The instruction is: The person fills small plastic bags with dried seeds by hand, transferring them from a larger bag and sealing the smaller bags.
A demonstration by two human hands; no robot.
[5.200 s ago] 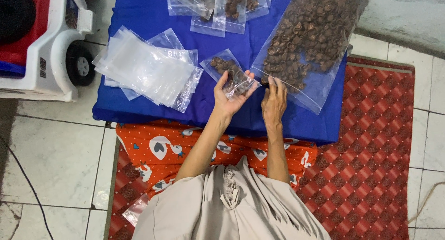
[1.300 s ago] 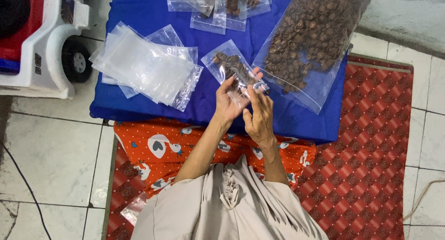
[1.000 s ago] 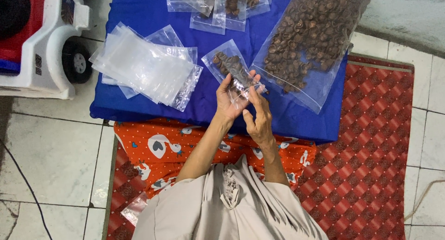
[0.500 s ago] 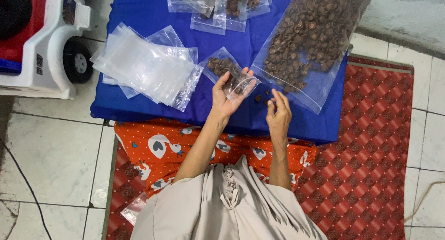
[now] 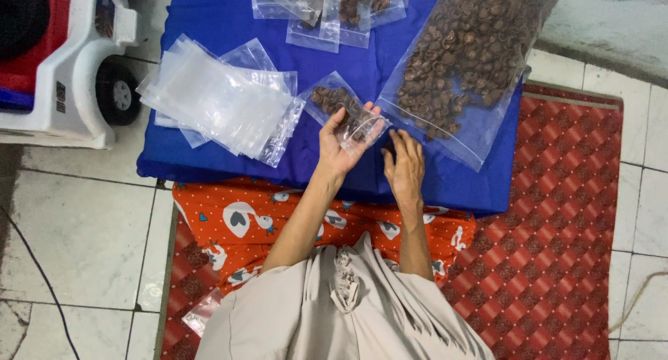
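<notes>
My left hand (image 5: 339, 151) clamps the small zip bag (image 5: 346, 114), light, limp, slippery; best gripped at its mouth edge. Right hand (image 5: 404, 166), fingers loosely apart, rests near the blue cushion's (image 5: 209, 12) front edge.

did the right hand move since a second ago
Yes. The right hand left the small bag held by the left hand and dropped onto the blue cushion, nearer the big bag.

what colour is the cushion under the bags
Solid blue, seen in the head view: the cushion lies under the bags, with the left hand over it.
</notes>
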